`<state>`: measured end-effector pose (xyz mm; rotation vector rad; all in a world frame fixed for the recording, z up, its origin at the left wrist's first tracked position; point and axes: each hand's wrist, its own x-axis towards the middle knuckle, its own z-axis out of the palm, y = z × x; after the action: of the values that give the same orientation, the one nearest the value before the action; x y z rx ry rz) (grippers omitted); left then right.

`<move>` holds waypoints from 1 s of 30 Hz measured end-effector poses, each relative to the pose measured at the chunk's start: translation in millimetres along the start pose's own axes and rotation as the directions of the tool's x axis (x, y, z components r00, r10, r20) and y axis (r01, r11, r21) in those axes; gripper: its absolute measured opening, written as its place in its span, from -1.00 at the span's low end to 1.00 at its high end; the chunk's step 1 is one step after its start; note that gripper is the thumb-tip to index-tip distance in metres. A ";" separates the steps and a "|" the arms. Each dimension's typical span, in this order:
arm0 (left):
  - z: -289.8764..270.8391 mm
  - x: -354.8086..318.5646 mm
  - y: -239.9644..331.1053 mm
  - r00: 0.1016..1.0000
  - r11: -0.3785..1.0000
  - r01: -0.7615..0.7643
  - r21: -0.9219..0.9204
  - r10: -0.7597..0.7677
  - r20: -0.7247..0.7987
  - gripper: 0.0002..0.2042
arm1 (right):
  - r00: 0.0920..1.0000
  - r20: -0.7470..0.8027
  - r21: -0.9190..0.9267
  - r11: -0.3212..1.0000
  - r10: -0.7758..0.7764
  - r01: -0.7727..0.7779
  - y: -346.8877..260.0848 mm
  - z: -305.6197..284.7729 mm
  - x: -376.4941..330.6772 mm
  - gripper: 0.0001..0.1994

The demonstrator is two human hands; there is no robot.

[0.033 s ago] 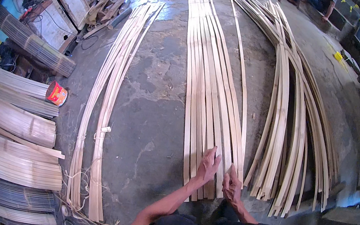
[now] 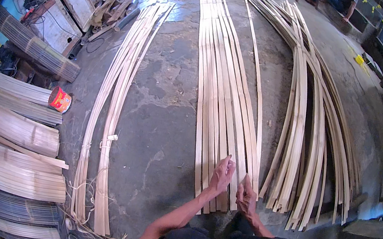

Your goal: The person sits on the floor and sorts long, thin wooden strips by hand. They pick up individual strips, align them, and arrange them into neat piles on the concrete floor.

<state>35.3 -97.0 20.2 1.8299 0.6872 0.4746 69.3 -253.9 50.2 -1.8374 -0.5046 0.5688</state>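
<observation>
A row of long pale bamboo slats (image 2: 220, 89) lies lengthwise on the floor in front of me, their near ends by my knees. Over the near part of the row is my left hand (image 2: 223, 175), its fingers drawn together; what they pinch is hidden. Just right of it, my right hand (image 2: 246, 199) has curled fingers at the edge of a slat, the index finger pointing along it. One single slat (image 2: 257, 72) lies apart at the row's far right, its near end meeting the row.
A large crossed heap of slats (image 2: 301, 105) lies to the right, and two tied bundles (image 2: 110, 157) to the left. Rolled slat mats (image 2: 14, 163) and a red tin (image 2: 60, 99) line the left side. Another person's hand (image 2: 346, 20) shows far right.
The fingers of my left hand have drawn closer together. My right hand and the slats look the same.
</observation>
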 end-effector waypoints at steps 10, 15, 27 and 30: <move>28.5 5.0 11.8 0.990 0.986 0.121 -0.114 -0.112 0.081 -0.46 | 1.000 0.016 -0.070 0.998 0.007 -0.006 -16.5 -9.1 1.7 -0.52; 31.3 -0.7 11.5 0.993 0.988 0.117 -0.097 -0.115 0.026 -0.48 | 0.995 0.049 -0.021 0.996 0.087 -0.086 -2.0 -5.8 -1.2 -0.52; -5.3 -6.8 -2.7 0.993 0.984 -0.081 0.156 0.094 -0.076 -0.60 | 0.994 0.017 -0.059 0.992 -0.108 0.109 4.2 -2.9 -2.5 -0.47; -31.2 -8.2 -3.7 0.992 0.910 -0.093 0.403 0.118 -0.036 -0.54 | 0.980 -0.025 -0.056 0.979 -0.197 0.196 -17.4 -6.1 -11.3 -0.48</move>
<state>9.0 -79.3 27.6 2.2572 0.7708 0.4860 62.8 -259.6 70.1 -1.8178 -0.6777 0.3960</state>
